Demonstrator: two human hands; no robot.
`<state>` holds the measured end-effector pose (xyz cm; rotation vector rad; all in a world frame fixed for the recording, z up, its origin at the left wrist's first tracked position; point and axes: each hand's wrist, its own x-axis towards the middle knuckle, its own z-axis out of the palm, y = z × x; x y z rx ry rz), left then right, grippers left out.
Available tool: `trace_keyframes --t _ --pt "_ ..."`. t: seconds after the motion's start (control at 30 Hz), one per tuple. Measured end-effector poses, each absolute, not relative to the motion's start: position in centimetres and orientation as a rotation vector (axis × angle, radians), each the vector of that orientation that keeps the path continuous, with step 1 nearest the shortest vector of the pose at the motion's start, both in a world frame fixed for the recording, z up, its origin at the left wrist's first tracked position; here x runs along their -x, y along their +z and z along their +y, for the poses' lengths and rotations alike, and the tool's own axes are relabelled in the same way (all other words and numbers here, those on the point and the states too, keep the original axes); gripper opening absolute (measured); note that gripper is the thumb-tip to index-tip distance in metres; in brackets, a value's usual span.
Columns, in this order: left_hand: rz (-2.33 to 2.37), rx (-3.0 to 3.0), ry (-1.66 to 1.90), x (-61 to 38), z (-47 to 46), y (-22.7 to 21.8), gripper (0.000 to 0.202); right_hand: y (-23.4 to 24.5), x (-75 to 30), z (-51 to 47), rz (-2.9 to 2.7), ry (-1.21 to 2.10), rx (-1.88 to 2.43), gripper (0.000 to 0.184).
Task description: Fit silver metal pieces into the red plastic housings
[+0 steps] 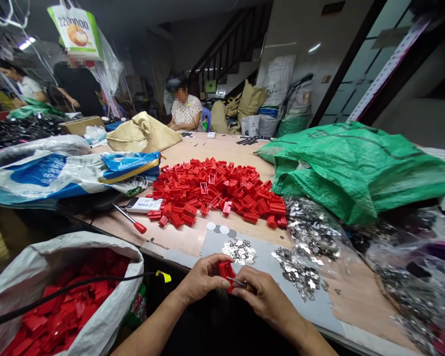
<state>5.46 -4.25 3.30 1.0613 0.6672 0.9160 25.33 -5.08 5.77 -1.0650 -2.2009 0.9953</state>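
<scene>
At the table's front edge, my left hand [203, 278] is closed on a small red plastic part [227, 271] with a hollow, box-like shape. My right hand [263, 291] grips a thin metal tool [240, 283] with a brownish handle; its tip meets the red part, and its exact kind is partly hidden by my fingers. Just beyond my hands lies a pile of small shiny metal pieces [239, 251] on a grey mat [261, 242]. A second scatter of metal pieces [300, 269] is to the right. Further back is a large heap of red plastic parts [215, 188].
A white sack [129, 247] of red parts stands at lower left, a black cable [77, 284] crossing it. A red-handled metal rod [131, 220] lies near the left edge. A green woven bag [356, 168] and plastic bags of metal pieces [315, 227] occupy the right. People sit or stand behind.
</scene>
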Motion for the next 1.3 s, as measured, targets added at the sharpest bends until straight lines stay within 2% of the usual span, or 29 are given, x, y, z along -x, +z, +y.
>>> trace_keyframes --t 0.23,0.43,0.53,0.67,0.8,0.97,1.13,1.3 --pt "0.612 -0.952 1.033 -5.6 -4.4 2.7 0.048 5.4 -24.1 -4.4 -1.721 1.421 1.104 0.024" --pt "0.633 -0.937 1.112 -6.1 -4.4 2.7 0.045 4.8 -23.5 -3.4 -1.596 1.549 1.081 0.043" --pt "0.627 -0.944 1.13 -6.3 -4.4 2.6 0.043 4.6 -23.1 -3.1 -1.567 1.602 1.115 0.046" --pt "0.586 -0.974 1.133 -6.4 -4.5 2.5 0.042 4.5 -23.0 -3.2 -1.641 1.453 1.205 0.041" --pt "0.649 -1.091 1.12 -6.5 -4.5 2.7 0.04 5.0 -24.3 -3.8 -1.809 1.17 1.308 0.027" --pt "0.91 -1.398 1.038 -6.5 -4.8 3.0 0.039 5.4 -26.8 -5.1 -1.958 0.933 1.387 0.03" --pt "1.047 -1.797 0.992 -6.7 -5.0 2.7 0.04 5.8 -27.7 -6.4 -2.059 0.893 1.438 0.023" --pt "1.047 -1.942 1.01 -7.0 -5.1 2.4 0.043 6.0 -27.4 -6.8 -2.093 0.855 1.458 0.018"
